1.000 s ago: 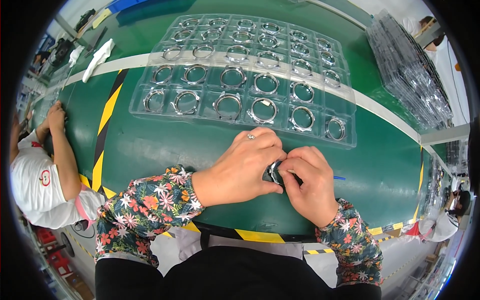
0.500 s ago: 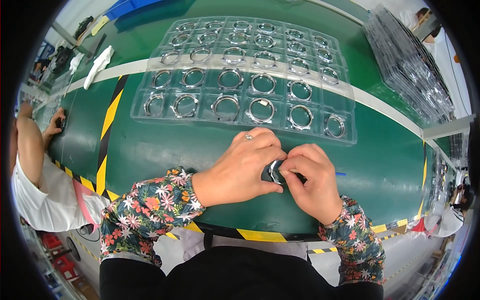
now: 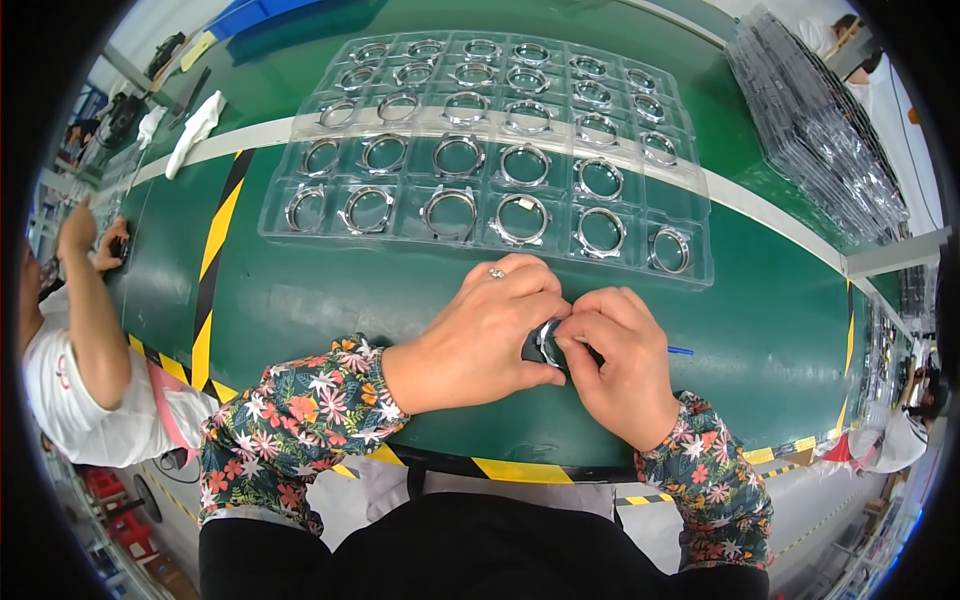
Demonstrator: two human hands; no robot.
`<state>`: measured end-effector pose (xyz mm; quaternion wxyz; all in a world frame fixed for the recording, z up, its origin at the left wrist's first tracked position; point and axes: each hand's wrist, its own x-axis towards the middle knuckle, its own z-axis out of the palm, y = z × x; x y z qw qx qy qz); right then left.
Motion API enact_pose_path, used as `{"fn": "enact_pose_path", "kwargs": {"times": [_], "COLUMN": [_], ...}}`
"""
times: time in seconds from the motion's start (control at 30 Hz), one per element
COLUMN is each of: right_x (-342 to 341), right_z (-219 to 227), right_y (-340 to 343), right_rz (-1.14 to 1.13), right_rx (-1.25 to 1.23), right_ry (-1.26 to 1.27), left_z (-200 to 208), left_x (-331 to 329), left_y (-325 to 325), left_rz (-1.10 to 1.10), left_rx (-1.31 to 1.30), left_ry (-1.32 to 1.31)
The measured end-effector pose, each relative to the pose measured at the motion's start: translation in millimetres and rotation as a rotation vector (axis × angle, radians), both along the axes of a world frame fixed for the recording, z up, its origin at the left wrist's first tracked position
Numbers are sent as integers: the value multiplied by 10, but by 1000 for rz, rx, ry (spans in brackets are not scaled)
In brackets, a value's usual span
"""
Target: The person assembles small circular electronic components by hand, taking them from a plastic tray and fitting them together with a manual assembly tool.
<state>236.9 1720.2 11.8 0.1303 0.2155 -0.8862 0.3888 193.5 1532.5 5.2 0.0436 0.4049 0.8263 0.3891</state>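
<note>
My left hand [image 3: 490, 335] is closed round a watch case [image 3: 546, 343], a shiny metal ring with a dark inside, held tilted just above the table. My right hand [image 3: 622, 358] pinches thumb and forefinger together at the case's right rim. What those fingertips hold, if anything, is hidden. A thin blue stick [image 3: 681, 351] shows past the right hand's outer side; whether it is held or lies on the table, I cannot tell. Beyond both hands lies a clear plastic tray [image 3: 672, 215] with rows of metal watch cases [image 3: 522, 220], one to a compartment.
Stacked clear trays [image 3: 815, 135] stand at the far right. A white cloth [image 3: 196, 133] and a blue bin [image 3: 265, 14] are at the far left. Striped tape [image 3: 215, 265] crosses the green table [image 3: 330, 290]. At the left a co-worker's hand [image 3: 110, 245] holds a small dark object.
My right hand has shifted slightly to the left against the watch case; my left hand has barely moved. At the left, the co-worker's other arm has risen and come forward.
</note>
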Motion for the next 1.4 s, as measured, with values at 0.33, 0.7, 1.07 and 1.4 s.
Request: {"fn": "enact_pose_path", "kwargs": {"times": [0.33, 0.7, 1.07, 1.4], "right_x": [-3, -18, -86, -36], "right_z": [27, 32, 100, 198], "right_y": [3, 16, 20, 11], "right_rz": [18, 61, 268, 349], "right_rx": [16, 74, 441, 619], "right_ry": [-24, -32, 367, 378], "left_z": [23, 3, -48, -112], "left_x": [-17, -44, -83, -118], "left_y": [-19, -12, -45, -7], "left_rz": [-6, -18, -124, -196], "left_rx": [-4, 21, 58, 94], "left_ry": [9, -21, -32, 74]}}
